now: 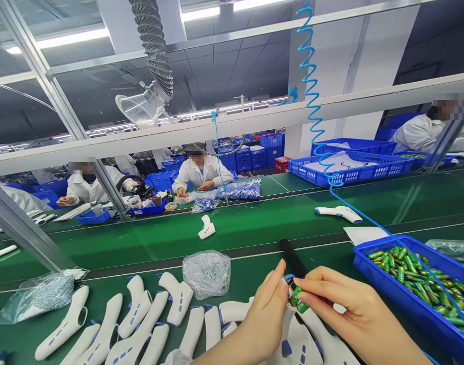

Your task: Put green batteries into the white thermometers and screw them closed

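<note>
The green worktop (255,223) runs the whole width in front of me, and its moving belt is the first worry: anything I fumble could roll onto it and be carried off. One blue bin (407,294) sits at my right, heaped with more green batteries (410,263) than I can count; I judge an elbow against its rim could tip some out. About a dozen white thermometer shells (141,314) lie in a loose row before me, some cut off by the frame edge, and two more lie apart on the belt, so a careless sweep of my arm might scatter the row. Two bags of small parts sit nearby, one clear bag (206,272) just behind the row and another at far left. My left hand (262,314) steadies the shell under it, while my right hand (353,309) is pinched on a single green battery (299,300) right at the shell's open end. That battery is the smallest risk: it could slip from my fingertips, or go in the wrong way round, I think.
</note>
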Demonstrator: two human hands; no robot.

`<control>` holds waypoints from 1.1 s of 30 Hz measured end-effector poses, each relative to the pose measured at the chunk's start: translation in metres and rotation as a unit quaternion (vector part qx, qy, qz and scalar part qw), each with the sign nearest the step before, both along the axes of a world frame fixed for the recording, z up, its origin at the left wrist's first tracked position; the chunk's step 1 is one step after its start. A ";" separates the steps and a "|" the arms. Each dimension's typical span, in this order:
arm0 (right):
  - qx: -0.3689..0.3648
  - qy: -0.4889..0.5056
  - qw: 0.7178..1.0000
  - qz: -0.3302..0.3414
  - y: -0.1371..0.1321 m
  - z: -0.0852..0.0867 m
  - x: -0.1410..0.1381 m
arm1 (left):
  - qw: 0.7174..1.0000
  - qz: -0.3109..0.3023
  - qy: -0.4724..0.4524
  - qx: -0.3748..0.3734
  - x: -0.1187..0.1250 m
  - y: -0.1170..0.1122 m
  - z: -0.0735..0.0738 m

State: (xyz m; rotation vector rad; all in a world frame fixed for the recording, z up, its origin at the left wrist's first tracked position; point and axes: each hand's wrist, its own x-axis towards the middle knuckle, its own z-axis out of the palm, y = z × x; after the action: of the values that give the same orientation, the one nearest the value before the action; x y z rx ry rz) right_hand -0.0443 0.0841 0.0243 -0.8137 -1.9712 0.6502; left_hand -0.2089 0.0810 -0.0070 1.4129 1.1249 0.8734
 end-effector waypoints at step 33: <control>0.022 0.006 0.999 -0.035 -0.008 -0.008 -0.003 | 0.998 0.003 -0.056 -0.019 0.013 -0.014 -0.011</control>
State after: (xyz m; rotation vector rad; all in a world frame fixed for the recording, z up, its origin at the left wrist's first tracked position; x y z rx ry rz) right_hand -0.0470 0.0760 0.0167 -0.8469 -1.9312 0.5672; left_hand -0.1963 0.0667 -0.0176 1.3147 1.0567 0.9193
